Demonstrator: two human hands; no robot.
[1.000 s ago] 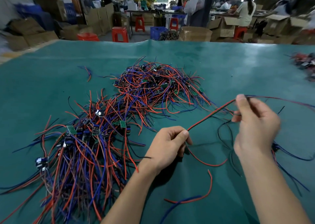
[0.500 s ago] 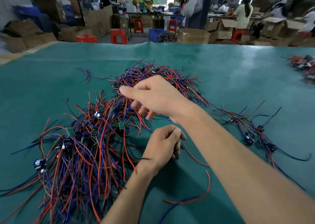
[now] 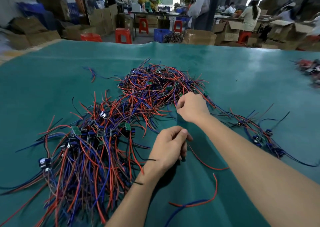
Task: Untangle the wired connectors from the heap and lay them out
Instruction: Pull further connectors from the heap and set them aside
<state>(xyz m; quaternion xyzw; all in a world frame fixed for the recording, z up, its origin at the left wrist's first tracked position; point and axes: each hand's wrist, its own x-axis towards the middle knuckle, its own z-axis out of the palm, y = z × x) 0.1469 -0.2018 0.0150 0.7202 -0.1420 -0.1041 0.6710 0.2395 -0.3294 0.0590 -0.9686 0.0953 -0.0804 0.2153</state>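
1. Since half a second ago: right hand [image 3: 192, 108] pulls back from over the near heap and now sits at the right edge of the far heap [image 3: 155, 88], fingers curled, pinching at wires there.
2. Left hand [image 3: 170, 145] unmoved; thumb and fingers pinch a red wire [image 3: 204, 162] that trails right across the green mat [image 3: 52, 81].
3. Near heap [image 3: 83, 149]: dense red, blue and black leads with small boards and connectors. Laid-out connectors [image 3: 259, 136] lie to the right, apart from both heaps.
4. Handling, as judged: leads light, limp, springy; they snag each other. Boards small, likely fragile at solder joints.
5. Best hold: pinch at the connector or board, not mid-wire; draw out slowly, the other hand pinning the heap.
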